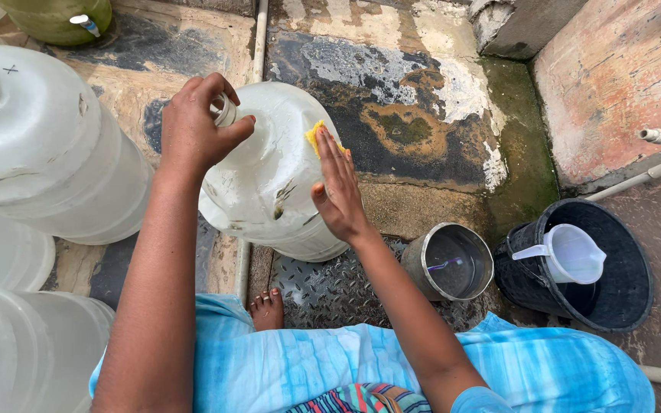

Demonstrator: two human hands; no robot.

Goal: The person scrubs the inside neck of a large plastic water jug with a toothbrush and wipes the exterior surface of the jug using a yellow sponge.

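1. The left hand [196, 126] curls around the neck of a big clear water jug [269, 180], fingers and thumb closed on the mouth.
2. The jug lies tilted on the stained concrete floor [415, 99], its base resting by a metal tread plate [330, 294] near the person's bare foot [268, 310].
3. The right hand [338, 191] lies flat on the jug's side, fingers pressed together, holding a yellow sponge [317, 138] against the plastic under the fingertips.
4. More clear jugs [40, 145] stand crowded along the floor's left edge.
5. Just right of the tread plate sits a small metal tin [449, 264] with water in it.
6. Beside the tin stands a black bucket [621, 275], holding a clear plastic pitcher [571, 254].
7. A blue striped cloth [307, 367] covers the person's lap.
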